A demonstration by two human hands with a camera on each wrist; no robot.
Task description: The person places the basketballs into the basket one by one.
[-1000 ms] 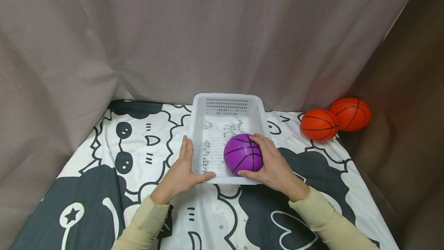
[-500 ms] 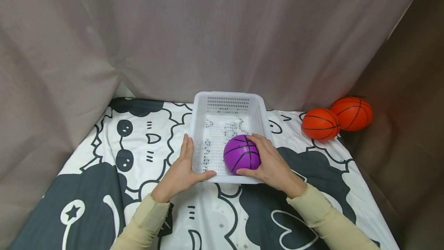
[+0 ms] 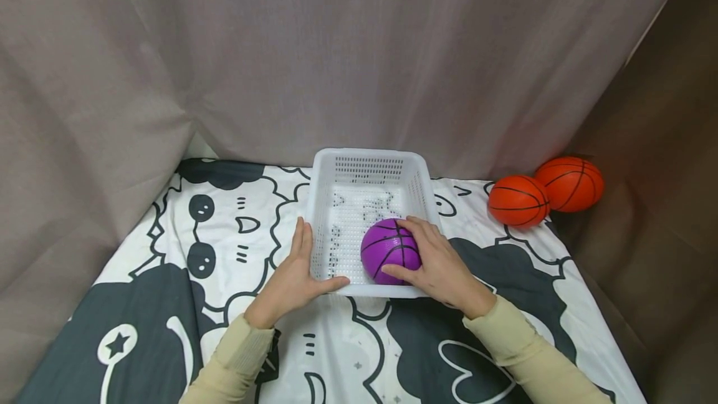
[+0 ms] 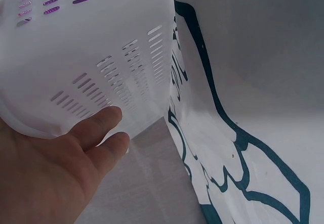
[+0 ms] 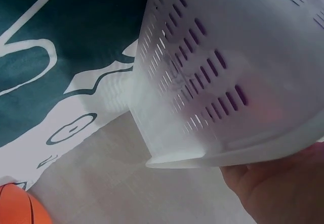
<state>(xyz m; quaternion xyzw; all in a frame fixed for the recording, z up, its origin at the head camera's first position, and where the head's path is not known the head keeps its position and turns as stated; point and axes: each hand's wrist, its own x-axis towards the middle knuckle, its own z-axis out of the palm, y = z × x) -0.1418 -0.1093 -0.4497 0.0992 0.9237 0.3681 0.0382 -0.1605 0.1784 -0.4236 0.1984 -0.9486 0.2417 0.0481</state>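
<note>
Right thumb (image 3: 401,273) raised, fingers (image 3: 419,229) curled round seamed purple ball (image 3: 386,250), left fingers (image 3: 303,240) straight against perforated plastic basket (image 3: 373,290)

left hand (image 3: 288,285) — bare, long pale yellow sleeve (image 3: 231,360) | right hand (image 3: 440,267) — bare, matching sleeve (image 3: 533,354)

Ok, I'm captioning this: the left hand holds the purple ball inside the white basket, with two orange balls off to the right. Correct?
Wrong hand: the head view shows the right hand holding the purple ball inside the white basket.
</note>
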